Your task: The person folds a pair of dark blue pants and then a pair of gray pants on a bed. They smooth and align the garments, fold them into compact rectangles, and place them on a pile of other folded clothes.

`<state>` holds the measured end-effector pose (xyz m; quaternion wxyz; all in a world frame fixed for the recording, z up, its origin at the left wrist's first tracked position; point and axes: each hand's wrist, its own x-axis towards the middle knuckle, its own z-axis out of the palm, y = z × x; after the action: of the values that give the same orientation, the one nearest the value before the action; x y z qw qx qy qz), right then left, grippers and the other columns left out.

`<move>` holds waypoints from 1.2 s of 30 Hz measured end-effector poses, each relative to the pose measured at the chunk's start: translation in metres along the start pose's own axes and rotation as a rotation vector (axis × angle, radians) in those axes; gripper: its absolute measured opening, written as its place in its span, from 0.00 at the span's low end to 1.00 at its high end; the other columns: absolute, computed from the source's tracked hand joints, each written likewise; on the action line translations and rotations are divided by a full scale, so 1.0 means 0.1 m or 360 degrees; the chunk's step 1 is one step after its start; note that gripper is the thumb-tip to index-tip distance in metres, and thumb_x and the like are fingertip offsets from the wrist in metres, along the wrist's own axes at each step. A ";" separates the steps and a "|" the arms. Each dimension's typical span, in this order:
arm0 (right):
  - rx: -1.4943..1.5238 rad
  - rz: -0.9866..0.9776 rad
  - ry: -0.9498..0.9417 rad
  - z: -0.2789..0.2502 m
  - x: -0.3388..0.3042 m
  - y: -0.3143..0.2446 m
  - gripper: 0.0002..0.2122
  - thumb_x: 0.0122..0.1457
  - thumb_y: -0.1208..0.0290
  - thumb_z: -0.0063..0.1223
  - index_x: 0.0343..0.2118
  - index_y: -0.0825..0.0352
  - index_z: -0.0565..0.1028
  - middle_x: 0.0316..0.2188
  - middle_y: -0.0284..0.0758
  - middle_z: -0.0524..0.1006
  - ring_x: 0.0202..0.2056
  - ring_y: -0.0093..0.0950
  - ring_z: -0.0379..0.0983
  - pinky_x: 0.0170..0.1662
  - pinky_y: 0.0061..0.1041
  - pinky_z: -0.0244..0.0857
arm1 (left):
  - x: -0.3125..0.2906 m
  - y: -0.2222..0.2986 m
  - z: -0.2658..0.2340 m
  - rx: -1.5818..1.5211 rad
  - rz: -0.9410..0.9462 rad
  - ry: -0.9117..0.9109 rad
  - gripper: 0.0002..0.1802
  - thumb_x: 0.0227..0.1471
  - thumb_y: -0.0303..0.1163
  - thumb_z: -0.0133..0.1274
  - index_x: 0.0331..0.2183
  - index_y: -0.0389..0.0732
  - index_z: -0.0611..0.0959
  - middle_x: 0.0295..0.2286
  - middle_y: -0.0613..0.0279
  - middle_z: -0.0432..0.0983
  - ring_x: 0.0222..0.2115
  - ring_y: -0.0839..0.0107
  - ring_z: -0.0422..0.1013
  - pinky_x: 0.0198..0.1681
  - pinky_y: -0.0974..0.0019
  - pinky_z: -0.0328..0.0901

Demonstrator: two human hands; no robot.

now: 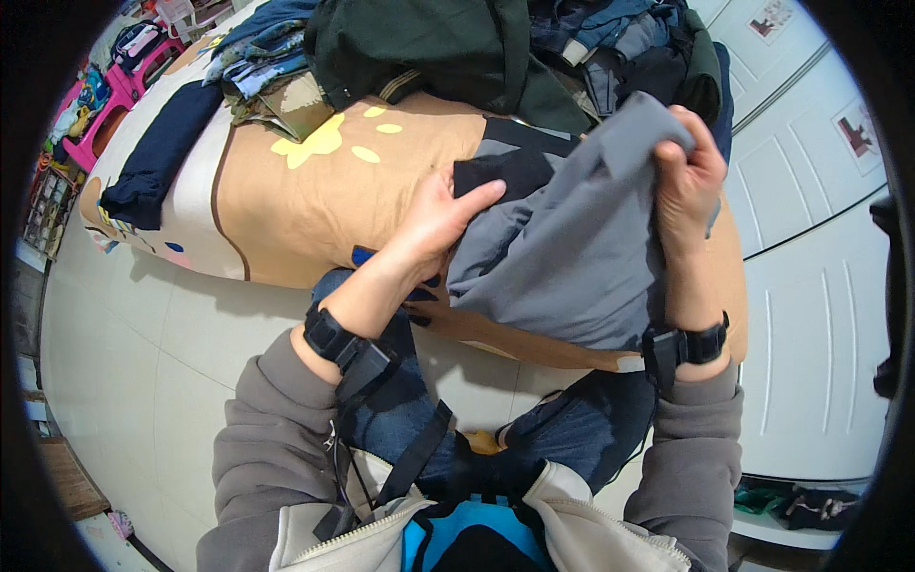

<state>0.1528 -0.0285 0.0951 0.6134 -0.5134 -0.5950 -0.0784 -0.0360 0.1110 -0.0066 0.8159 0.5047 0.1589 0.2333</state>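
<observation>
A grey garment with black panels is stretched between my two hands over the near edge of the bed. Its exact kind cannot be made out. My left hand grips a black part of it, thumb on top and fingers hidden beneath the cloth. On the other side, my right hand is closed on a raised grey edge, with the fabric hanging down past the wrist. Just beyond lies a dark green garment with yellowish stripes on one part.
The bed has a tan and white cover with yellow shapes. Folded camouflage clothes and a navy folded garment lie at left. A dark clothes pile sits far right, near white wardrobe doors. Pink chairs stand far left.
</observation>
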 end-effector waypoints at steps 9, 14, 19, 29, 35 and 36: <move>-0.1349 -0.0209 -0.0515 0.38 0.14 0.41 0.17 0.53 0.56 0.61 0.34 0.68 0.76 0.33 0.39 0.76 0.36 0.38 0.71 0.41 0.34 0.64 | 0.36 0.04 0.15 0.0283 -0.0191 -0.0019 0.29 0.55 0.39 0.56 0.54 0.33 0.70 0.46 0.55 0.74 0.44 0.71 0.71 0.44 0.63 0.69; -0.1492 0.0131 -0.0778 0.52 -0.10 0.53 0.14 0.59 0.60 0.55 0.42 0.66 0.76 0.42 0.39 0.74 0.50 0.38 0.67 0.55 0.38 0.56 | -0.01 0.03 0.10 -0.0063 -0.0362 0.0188 0.33 0.60 0.52 0.45 0.56 0.34 0.67 0.50 0.51 0.69 0.49 0.71 0.66 0.49 0.65 0.65; -0.1531 -0.0121 -0.0669 -0.13 -0.45 -0.24 0.15 0.59 0.62 0.54 0.46 0.63 0.75 0.48 0.37 0.73 0.54 0.35 0.66 0.60 0.39 0.51 | -0.45 -0.03 0.10 0.0336 0.0208 0.0081 0.31 0.60 0.47 0.48 0.55 0.34 0.67 0.50 0.52 0.68 0.51 0.72 0.64 0.53 0.66 0.61; -0.1555 0.0560 -0.0528 -1.01 -0.86 -0.19 0.23 0.58 0.54 0.55 0.54 0.58 0.71 0.52 0.38 0.72 0.56 0.37 0.66 0.59 0.41 0.54 | -0.26 0.04 0.14 0.0908 0.0536 0.0502 0.28 0.56 0.28 0.54 0.55 0.35 0.63 0.48 0.54 0.66 0.48 0.70 0.65 0.52 0.65 0.62; -0.1623 0.0021 -0.0762 -0.93 -0.62 0.47 0.28 0.60 0.45 0.48 0.60 0.54 0.66 0.62 0.41 0.62 0.65 0.39 0.51 0.66 0.41 0.42 | 0.19 0.35 0.45 0.2080 0.1432 -0.0329 0.25 0.58 0.39 0.50 0.55 0.41 0.70 0.59 0.50 0.61 0.62 0.52 0.53 0.63 0.53 0.49; -0.1515 0.0173 -0.0833 -0.87 -0.63 0.60 0.29 0.60 0.44 0.47 0.61 0.55 0.65 0.63 0.42 0.59 0.66 0.39 0.48 0.67 0.40 0.40 | 0.28 0.32 0.49 0.2428 0.1499 -0.0353 0.29 0.60 0.47 0.46 0.57 0.43 0.69 0.61 0.51 0.58 0.64 0.51 0.48 0.66 0.49 0.42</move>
<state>0.2343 -0.0961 0.0321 0.1478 -0.7667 -0.5992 -0.1770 0.0046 0.1021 0.0431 0.0902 0.9410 -0.0321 0.3245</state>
